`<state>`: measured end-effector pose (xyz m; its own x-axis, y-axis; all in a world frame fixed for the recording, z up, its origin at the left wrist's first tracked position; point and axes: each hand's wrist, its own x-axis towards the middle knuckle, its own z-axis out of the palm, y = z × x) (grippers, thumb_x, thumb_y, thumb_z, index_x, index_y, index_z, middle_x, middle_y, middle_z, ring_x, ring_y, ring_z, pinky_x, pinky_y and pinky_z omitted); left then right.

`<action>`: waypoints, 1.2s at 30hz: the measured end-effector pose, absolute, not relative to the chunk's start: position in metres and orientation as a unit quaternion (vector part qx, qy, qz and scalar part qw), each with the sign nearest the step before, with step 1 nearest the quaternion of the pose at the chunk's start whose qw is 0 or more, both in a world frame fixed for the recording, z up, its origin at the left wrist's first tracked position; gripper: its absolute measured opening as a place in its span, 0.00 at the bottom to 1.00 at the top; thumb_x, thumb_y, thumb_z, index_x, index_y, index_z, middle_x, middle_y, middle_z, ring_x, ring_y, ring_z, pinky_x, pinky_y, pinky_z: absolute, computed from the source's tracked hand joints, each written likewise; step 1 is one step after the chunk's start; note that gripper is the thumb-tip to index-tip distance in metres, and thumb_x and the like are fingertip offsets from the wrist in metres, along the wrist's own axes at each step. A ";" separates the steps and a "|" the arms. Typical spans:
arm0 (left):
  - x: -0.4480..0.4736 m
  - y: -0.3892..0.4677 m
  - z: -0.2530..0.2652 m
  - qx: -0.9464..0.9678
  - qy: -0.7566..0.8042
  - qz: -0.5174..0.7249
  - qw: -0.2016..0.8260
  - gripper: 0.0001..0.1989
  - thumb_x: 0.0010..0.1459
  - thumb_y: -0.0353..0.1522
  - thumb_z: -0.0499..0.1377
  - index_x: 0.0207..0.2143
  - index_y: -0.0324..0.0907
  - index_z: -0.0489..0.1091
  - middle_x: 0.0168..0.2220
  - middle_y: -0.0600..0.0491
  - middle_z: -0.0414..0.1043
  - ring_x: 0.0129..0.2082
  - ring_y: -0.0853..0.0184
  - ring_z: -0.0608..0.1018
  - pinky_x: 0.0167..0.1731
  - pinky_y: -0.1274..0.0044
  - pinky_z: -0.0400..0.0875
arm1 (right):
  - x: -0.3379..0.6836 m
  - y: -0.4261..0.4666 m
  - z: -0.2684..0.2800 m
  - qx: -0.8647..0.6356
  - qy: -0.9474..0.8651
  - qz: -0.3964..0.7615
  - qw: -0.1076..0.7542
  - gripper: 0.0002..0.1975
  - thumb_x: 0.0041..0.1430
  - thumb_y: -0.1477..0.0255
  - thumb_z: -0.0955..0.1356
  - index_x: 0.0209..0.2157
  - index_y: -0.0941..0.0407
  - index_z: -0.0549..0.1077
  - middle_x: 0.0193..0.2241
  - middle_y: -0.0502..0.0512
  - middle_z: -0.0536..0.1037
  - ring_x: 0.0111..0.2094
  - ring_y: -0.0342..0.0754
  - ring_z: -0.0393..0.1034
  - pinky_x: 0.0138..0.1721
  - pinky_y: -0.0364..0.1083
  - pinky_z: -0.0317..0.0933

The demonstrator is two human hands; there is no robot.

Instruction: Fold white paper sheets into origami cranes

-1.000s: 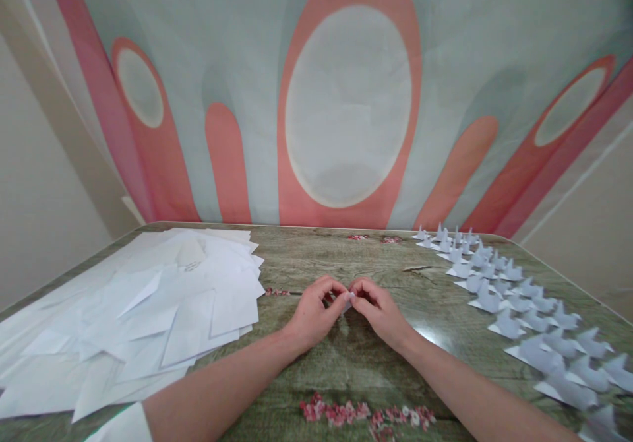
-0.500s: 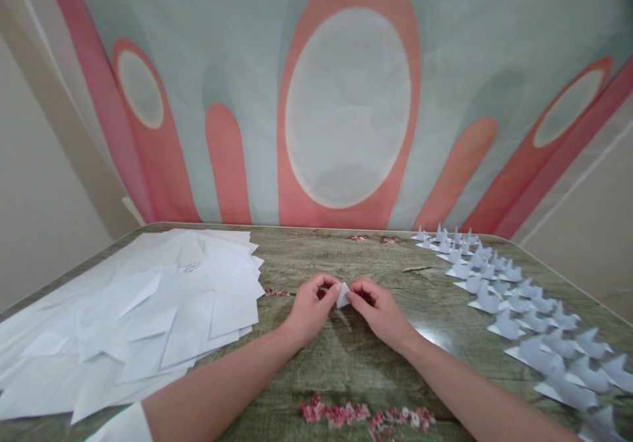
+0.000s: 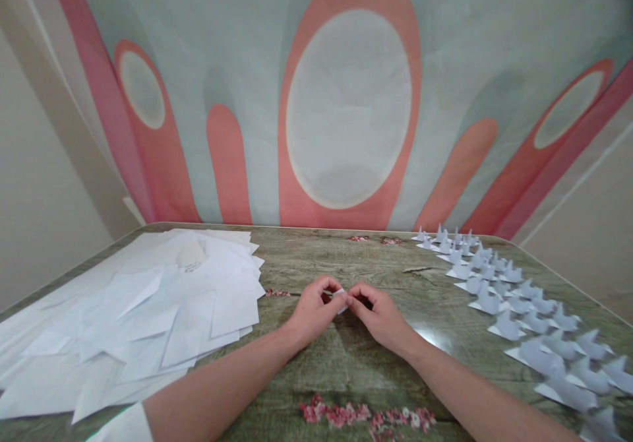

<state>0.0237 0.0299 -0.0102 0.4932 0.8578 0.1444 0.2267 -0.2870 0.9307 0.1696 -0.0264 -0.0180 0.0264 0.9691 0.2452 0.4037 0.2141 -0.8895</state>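
Between my two hands, over the middle of the table, is a small folded piece of white paper (image 3: pixel 342 308), mostly covered by my fingers. My left hand (image 3: pixel 315 305) pinches it from the left with thumb and forefinger. From the right, my right hand (image 3: pixel 376 311) grips it with thumb and fingertips pressed together. The fingertips of both hands meet at the paper. Only a narrow bit of white shows above and below the thumbs, so its exact shape is hidden.
A wide, loose pile of white paper sheets (image 3: pixel 232 290) covers the table's left side. Several rows of folded white paper birds (image 3: pixel 507 325) stand along the right side. The wood-patterned table (image 3: pixel 297 251) ends at a wall covering with pink shapes (image 3: pixel 346 216).
My fingertips have come closer together over the folded paper, and less of it shows now. The paper has tilted. The sheets and paper birds have stayed where they were.
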 end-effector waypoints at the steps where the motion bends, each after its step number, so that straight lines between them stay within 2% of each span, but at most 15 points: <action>1: 0.024 0.030 -0.010 0.725 0.374 0.339 0.468 0.06 0.50 0.33 0.57 0.26 0.38 0.66 0.25 0.56 0.67 0.25 0.71 0.69 0.26 0.81 0.63 | 0.170 -0.026 -0.018 -0.548 -0.623 0.315 0.461 0.12 0.57 0.63 0.63 0.27 0.56 0.70 0.23 0.48 0.69 0.26 0.43 0.61 0.29 0.42 0.55; 18: 0.024 0.033 -0.011 0.680 0.349 0.379 0.522 0.09 0.49 0.36 0.59 0.28 0.37 0.67 0.28 0.53 0.70 0.27 0.70 0.71 0.29 0.79 0.65 | 0.174 -0.020 -0.025 -0.531 -0.538 0.384 0.530 0.11 0.55 0.62 0.64 0.28 0.57 0.69 0.24 0.49 0.69 0.27 0.43 0.62 0.31 0.42 0.57; 24: 0.024 0.035 -0.016 0.673 0.339 0.380 0.537 0.11 0.50 0.37 0.59 0.28 0.37 0.66 0.25 0.54 0.68 0.26 0.71 0.69 0.28 0.79 0.64 | 0.174 -0.020 -0.026 -0.528 -0.532 0.382 0.541 0.11 0.55 0.63 0.65 0.29 0.57 0.69 0.24 0.49 0.69 0.27 0.43 0.61 0.31 0.42 0.56; 32: 0.024 0.034 -0.017 0.687 0.326 0.394 0.517 0.10 0.52 0.32 0.57 0.37 0.38 0.67 0.24 0.56 0.67 0.25 0.71 0.69 0.27 0.80 0.63 | 0.173 -0.019 -0.023 -0.526 -0.521 0.387 0.550 0.12 0.54 0.62 0.65 0.28 0.57 0.69 0.23 0.49 0.68 0.26 0.43 0.61 0.29 0.42 0.56; 36: 0.021 0.035 -0.018 0.723 0.309 0.397 0.473 0.12 0.56 0.30 0.53 0.42 0.41 0.71 0.31 0.53 0.69 0.31 0.70 0.70 0.34 0.78 0.64 | 0.172 -0.020 -0.020 -0.513 -0.501 0.409 0.565 0.12 0.53 0.62 0.66 0.33 0.56 0.68 0.24 0.48 0.69 0.26 0.43 0.62 0.30 0.42 0.57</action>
<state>0.0210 0.0352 -0.0180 0.4938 0.8222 0.2831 0.0705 -0.3623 0.9294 0.1717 -0.0197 -0.0205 0.1639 0.9755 0.1467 0.0526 0.1399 -0.9888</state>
